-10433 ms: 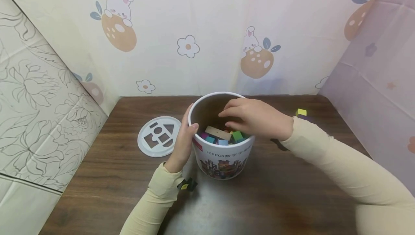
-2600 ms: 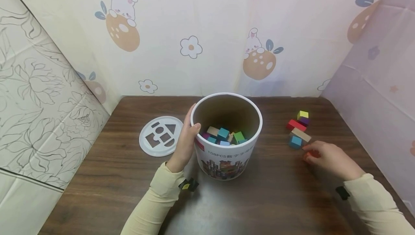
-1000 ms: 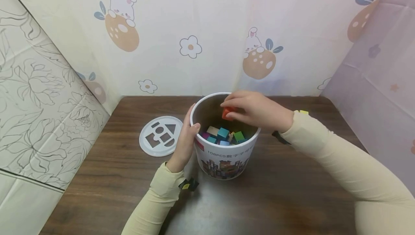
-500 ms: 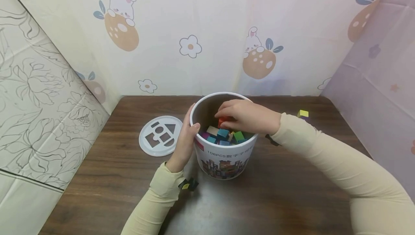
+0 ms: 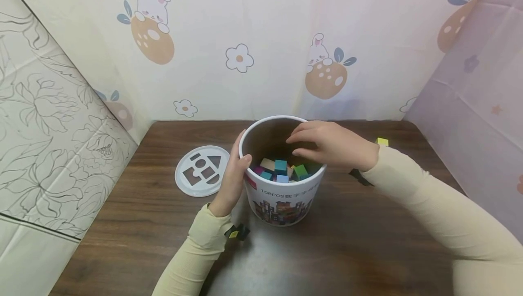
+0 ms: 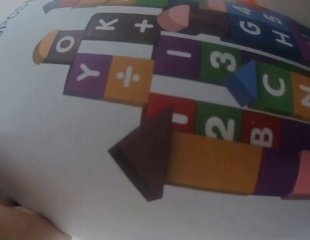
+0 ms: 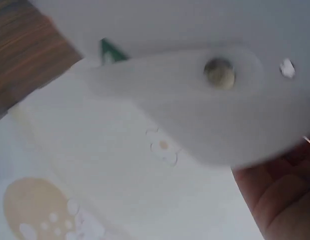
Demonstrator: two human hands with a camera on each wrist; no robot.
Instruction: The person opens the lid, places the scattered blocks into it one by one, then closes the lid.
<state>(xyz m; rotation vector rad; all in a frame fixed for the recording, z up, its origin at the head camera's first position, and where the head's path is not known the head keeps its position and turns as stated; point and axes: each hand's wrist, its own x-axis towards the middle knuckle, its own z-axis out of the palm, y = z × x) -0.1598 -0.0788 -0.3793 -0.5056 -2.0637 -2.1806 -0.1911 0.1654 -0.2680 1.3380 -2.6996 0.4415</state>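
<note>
In the head view a white bucket (image 5: 282,205) stands on the table with several coloured wooden blocks inside. A teal block (image 5: 280,166), a plain wood block (image 5: 268,164) and a green block (image 5: 300,170) show on top. My left hand (image 5: 234,169) grips the bucket's left side, its thumb over the rim. Over the right part of the opening hovers my right hand (image 5: 324,144), fingers loosely bent and apart, nothing seen between them. The bucket's printed wall (image 6: 210,160) fills the left wrist view. Part of the right hand (image 7: 282,195) shows in the right wrist view.
A white lid (image 5: 200,187) with shaped cut-outs lies left of the bucket. Behind the right sleeve a yellow block (image 5: 382,142) peeks out at the back right. Patterned cloth (image 5: 241,91) hangs behind the brown wooden table (image 5: 347,241).
The right hand brought a red-orange block from the table's right into the bucket and let it go; the block is no longer visible. The hand has since lifted slightly rightward. The left hand stayed.
</note>
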